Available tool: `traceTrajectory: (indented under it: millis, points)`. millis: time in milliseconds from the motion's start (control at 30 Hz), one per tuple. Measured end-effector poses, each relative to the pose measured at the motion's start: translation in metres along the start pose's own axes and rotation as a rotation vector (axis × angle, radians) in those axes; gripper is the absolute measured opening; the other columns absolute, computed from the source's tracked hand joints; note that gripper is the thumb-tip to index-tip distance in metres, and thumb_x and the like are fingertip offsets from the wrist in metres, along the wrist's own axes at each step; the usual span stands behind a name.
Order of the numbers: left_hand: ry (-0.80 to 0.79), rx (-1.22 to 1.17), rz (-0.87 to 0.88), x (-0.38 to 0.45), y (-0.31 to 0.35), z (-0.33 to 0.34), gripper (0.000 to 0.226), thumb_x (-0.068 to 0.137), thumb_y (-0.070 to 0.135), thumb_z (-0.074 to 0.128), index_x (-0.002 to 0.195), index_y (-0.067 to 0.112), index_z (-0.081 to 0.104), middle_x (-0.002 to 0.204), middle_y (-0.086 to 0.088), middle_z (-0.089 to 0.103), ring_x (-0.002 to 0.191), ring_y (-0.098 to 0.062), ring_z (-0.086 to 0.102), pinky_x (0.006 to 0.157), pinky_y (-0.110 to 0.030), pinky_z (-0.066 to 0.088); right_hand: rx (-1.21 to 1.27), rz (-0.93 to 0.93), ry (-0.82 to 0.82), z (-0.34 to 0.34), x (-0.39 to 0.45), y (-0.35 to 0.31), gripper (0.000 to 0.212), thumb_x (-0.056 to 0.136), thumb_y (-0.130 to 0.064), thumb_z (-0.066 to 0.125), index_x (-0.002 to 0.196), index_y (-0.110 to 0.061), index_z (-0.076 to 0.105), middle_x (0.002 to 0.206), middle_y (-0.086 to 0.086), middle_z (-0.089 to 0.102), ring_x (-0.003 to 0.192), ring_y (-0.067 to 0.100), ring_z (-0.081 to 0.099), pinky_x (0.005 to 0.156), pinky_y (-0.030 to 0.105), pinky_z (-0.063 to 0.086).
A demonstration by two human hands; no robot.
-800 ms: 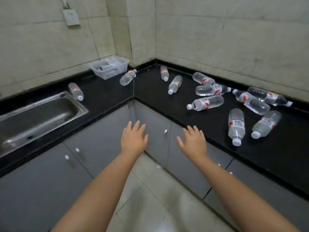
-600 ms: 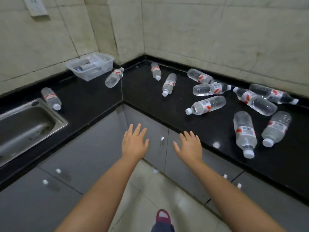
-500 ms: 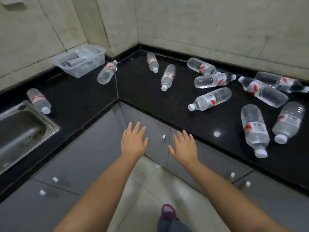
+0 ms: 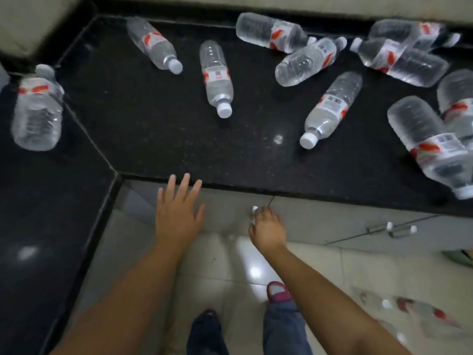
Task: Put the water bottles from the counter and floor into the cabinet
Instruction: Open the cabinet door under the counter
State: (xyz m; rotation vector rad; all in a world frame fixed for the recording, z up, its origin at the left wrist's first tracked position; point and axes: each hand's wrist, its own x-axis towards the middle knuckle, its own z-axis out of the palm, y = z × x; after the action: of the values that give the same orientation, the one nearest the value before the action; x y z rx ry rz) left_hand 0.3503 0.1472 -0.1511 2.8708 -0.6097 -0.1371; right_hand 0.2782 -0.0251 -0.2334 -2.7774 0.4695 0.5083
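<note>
Several clear water bottles with red-and-white labels lie on their sides on the black counter [image 4: 158, 139]. One [image 4: 217, 78] is in the middle, one [image 4: 330, 108] to its right, and one [image 4: 37, 108] at the far left. More bottles [image 4: 409, 311] lie blurred on the floor at the lower right. My left hand [image 4: 179, 213] hovers below the counter's front edge with its fingers straight and holds nothing. My right hand [image 4: 267, 226] is lower, against the grey cabinet door [image 4: 307, 219], with its fingers curled at the small white knob [image 4: 254, 208].
Two more white knobs [image 4: 389, 224] sit on the cabinet fronts further right. The counter forms an inner corner around me. My feet [image 4: 277, 293] stand on the glossy tiled floor [image 4: 230, 265] close to the cabinets.
My view has tilted down and closer to the counter; the sink and tray are out of sight. My right hand has dropped to the cabinet knob and curled its fingers. The left hand stays open.
</note>
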Motion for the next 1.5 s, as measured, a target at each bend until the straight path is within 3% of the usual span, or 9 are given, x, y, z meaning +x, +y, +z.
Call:
traceTrajectory:
  millis: [367, 567, 700, 800, 900, 1000, 1167, 1400, 1500]
  points:
    - [0.224, 0.009, 0.314, 0.023, -0.032, 0.036, 0.053, 0.079, 0.027, 0.043, 0.124, 0.001, 0.051, 0.128, -0.029, 0.05, 0.119, -0.053, 0.041, 0.094, -0.067, 0.029, 0.339, 0.297, 0.312, 0.064, 0.048, -0.025, 0.026, 0.086, 0.007, 0.039, 0.111, 0.002, 0.044, 0.118, 0.021, 0.048, 0.099, 0.032, 0.048, 0.075, 0.034, 0.038]
    - [0.203, -0.024, 0.33, 0.019, -0.036, 0.041, 0.058, 0.075, 0.017, 0.058, 0.128, -0.002, 0.045, 0.135, -0.031, 0.04, 0.126, -0.052, 0.027, 0.098, -0.065, 0.021, 0.352, 0.282, 0.514, 0.103, 0.002, -0.036, 0.023, 0.088, -0.025, 0.025, 0.081, -0.02, 0.046, 0.079, -0.002, 0.049, 0.074, 0.021, 0.046, 0.057, 0.028, 0.031]
    - [0.023, 0.0, 0.467, -0.007, -0.031, 0.054, 0.045, 0.082, 0.019, 0.048, 0.121, -0.003, 0.052, 0.128, -0.027, 0.051, 0.124, -0.048, 0.038, 0.099, -0.065, 0.023, 0.436, 0.195, 0.358, 0.124, -0.04, -0.052, 0.03, 0.094, -0.011, 0.025, 0.11, 0.001, 0.047, 0.114, 0.02, 0.048, 0.1, 0.033, 0.043, 0.08, 0.027, 0.03]
    - [-0.007, -0.096, 0.385, -0.016, -0.025, 0.059, 0.05, 0.085, 0.031, 0.032, 0.116, -0.001, 0.055, 0.123, -0.022, 0.056, 0.125, -0.042, 0.04, 0.104, -0.06, 0.016, 0.46, 0.251, 0.328, 0.108, -0.063, -0.055, 0.019, 0.088, -0.005, 0.041, 0.101, 0.003, 0.054, 0.101, 0.021, 0.058, 0.094, 0.035, 0.054, 0.081, 0.039, 0.043]
    - [0.004, -0.134, 0.323, -0.021, -0.021, 0.059, 0.047, 0.089, 0.029, 0.032, 0.121, 0.0, 0.052, 0.13, -0.02, 0.051, 0.131, -0.036, 0.033, 0.109, -0.054, 0.011, 0.302, 0.247, 0.469, 0.085, -0.096, -0.048, 0.028, 0.061, 0.001, 0.071, 0.088, 0.0, 0.062, 0.089, 0.017, 0.066, 0.081, 0.033, 0.064, 0.074, 0.04, 0.052]
    - [0.006, -0.132, 0.293, -0.029, -0.019, 0.059, 0.038, 0.092, 0.018, 0.04, 0.125, 0.001, 0.048, 0.136, -0.017, 0.046, 0.135, -0.033, 0.027, 0.111, -0.051, 0.01, 0.204, 0.222, 0.683, 0.06, -0.109, -0.044, 0.031, 0.073, -0.008, 0.067, 0.101, 0.001, 0.059, 0.102, 0.023, 0.065, 0.095, 0.034, 0.06, 0.081, 0.049, 0.05]
    - [-0.019, -0.09, 0.259, -0.046, -0.022, 0.057, 0.038, 0.094, 0.015, 0.04, 0.132, 0.006, 0.041, 0.145, -0.012, 0.035, 0.139, -0.028, 0.018, 0.112, -0.046, 0.008, 0.476, 0.055, 0.485, 0.038, -0.106, -0.041, 0.021, 0.093, -0.015, 0.045, 0.11, -0.009, 0.056, 0.088, 0.001, 0.059, 0.079, 0.02, 0.053, 0.06, 0.012, 0.03]
    - [-0.095, 0.162, 0.272, -0.109, -0.059, 0.024, 0.051, 0.092, 0.021, 0.048, 0.138, 0.009, 0.031, 0.147, -0.012, 0.032, 0.137, -0.033, 0.022, 0.111, -0.05, 0.014, 0.261, -0.268, 0.477, 0.055, -0.163, -0.074, 0.049, 0.057, 0.002, 0.08, 0.103, 0.0, 0.061, 0.062, 0.015, 0.06, 0.045, 0.025, 0.053, 0.037, 0.018, 0.039]
    - [-0.003, 0.203, 0.16, -0.141, -0.087, 0.001, 0.049, 0.091, 0.018, 0.05, 0.136, 0.006, 0.035, 0.144, -0.014, 0.037, 0.135, -0.035, 0.029, 0.111, -0.051, 0.013, 0.352, -0.29, 0.357, 0.064, -0.182, -0.103, 0.04, 0.076, -0.009, 0.068, 0.11, -0.01, 0.048, 0.082, 0.017, 0.066, 0.07, 0.031, 0.062, 0.067, 0.041, 0.057]
